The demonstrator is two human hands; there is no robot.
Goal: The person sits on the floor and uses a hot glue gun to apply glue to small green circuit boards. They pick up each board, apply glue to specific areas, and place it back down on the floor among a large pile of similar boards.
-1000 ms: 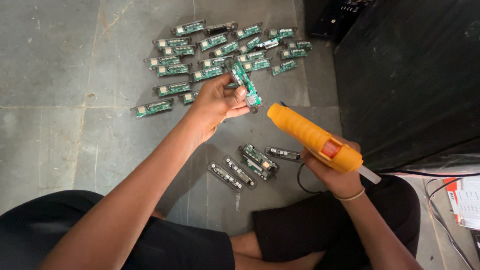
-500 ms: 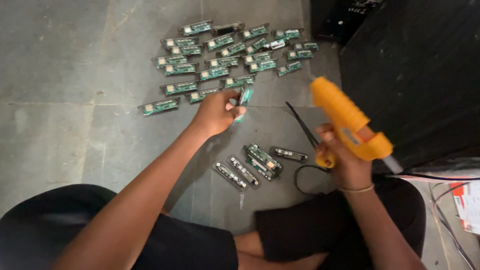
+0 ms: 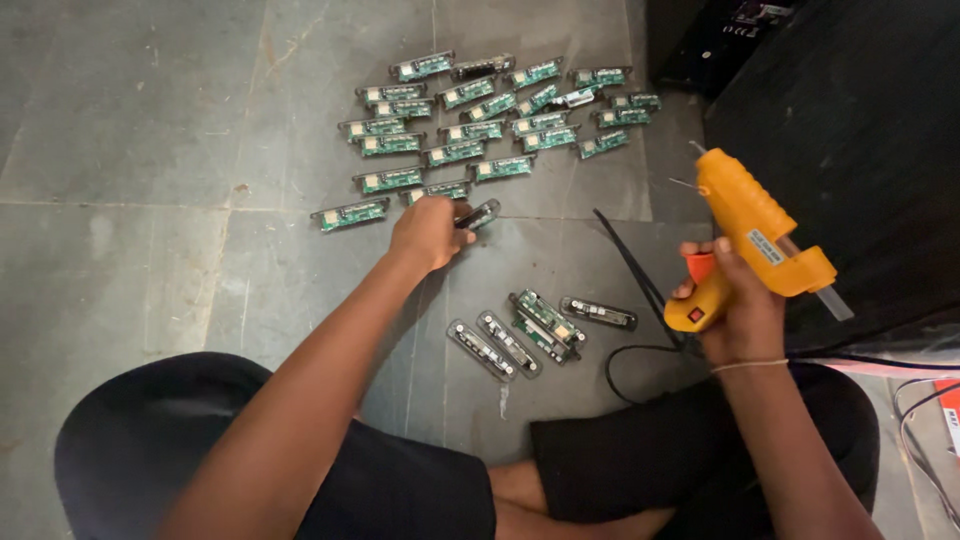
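We sit cross-legged on the grey tiled floor [image 3: 150, 120], and the biggest risk we see is the glue gun [image 3: 752, 232]. Our right hand [image 3: 735, 310] holds it upright, well off the floor, nozzle tipped up and away toward the dark cabinet [image 3: 850, 120] at the right edge. Our fingers [image 3: 722, 262] are wrapped tight around the grip, with one at the orange trigger. If the nozzle is hot, a careless swing could drip glue onto our leg or brush the forearm reaching past it. The black cord [image 3: 630, 270] trails across the floor just beside the near group of boards [image 3: 540, 325]; a tug on the gun could drag it through them and scatter them.

Our left arm stretches forward and slightly left, elbow nearly straight, wrist bent down. The left hand [image 3: 428, 232] is curled, its fingertips closed on a small dark module [image 3: 478, 214] that lies on the floor at the near edge of the far cluster of green circuit boards [image 3: 480, 110]. We cannot tell whether the module is lifted or resting. Pushed down crooked, it could nudge the neighbouring boards [image 3: 437, 190] out of their rows, or smear any glue on it that is not yet set.
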